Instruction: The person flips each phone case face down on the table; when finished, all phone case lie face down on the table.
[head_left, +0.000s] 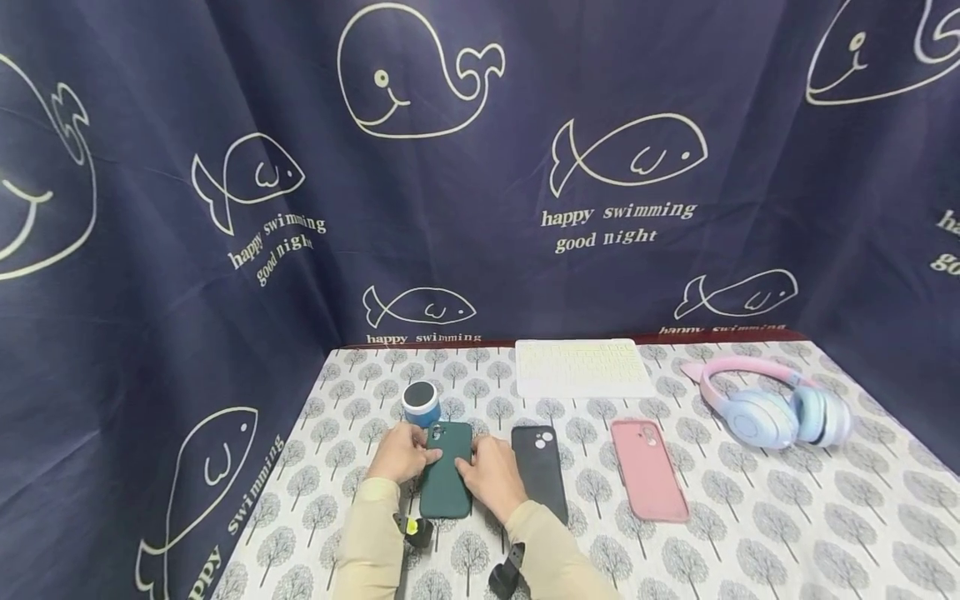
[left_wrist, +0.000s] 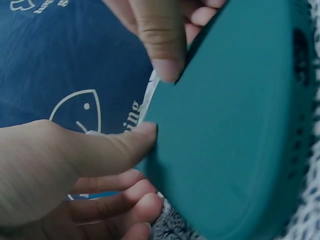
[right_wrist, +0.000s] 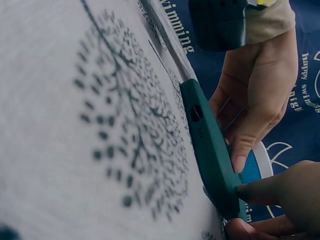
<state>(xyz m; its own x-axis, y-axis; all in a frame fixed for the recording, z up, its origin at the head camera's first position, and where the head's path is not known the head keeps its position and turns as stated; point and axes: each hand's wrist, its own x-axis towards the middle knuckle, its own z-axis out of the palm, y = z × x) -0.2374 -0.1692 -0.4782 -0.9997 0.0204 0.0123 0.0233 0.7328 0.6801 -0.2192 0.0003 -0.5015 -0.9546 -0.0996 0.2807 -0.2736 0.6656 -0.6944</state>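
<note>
From the head view, a dark green phone case (head_left: 446, 471) lies flat on the bench (head_left: 750, 533), which is covered with a tree-print cloth. The case is a matte rounded rectangle with a camera cut-out at its far left corner. Its long axis runs away from the person, the camera end pointing towards the curtain (head_left: 480, 167). It sits at the left of a row, just beside a black case (head_left: 540, 471), with a pink case (head_left: 648, 469) farther right. The left hand (head_left: 401, 452) grips the case's left edge near the camera end, thumb on top. The right hand (head_left: 491, 475) holds the right edge, fingers curled against it. A small blue speaker (head_left: 421, 403) stands just behind the left hand. A white keyboard (head_left: 583, 367) and pink-and-blue headphones (head_left: 780, 404) lie at the back.

From the left wrist view, the case (left_wrist: 235, 135) fills the right side, plain teal-green and smooth, with a rounded corner at the bottom. The left hand's (left_wrist: 55, 175) thumb tip presses its edge, the other fingers curled below. A finger of the right hand (left_wrist: 165, 35) touches the edge from above.

From the right wrist view, the case (right_wrist: 210, 145) is seen edge-on against the cloth, its side showing button cut-outs. The left hand (right_wrist: 255, 100) pinches it from the far side. Right-hand (right_wrist: 282, 200) fingertips press its near end.
</note>
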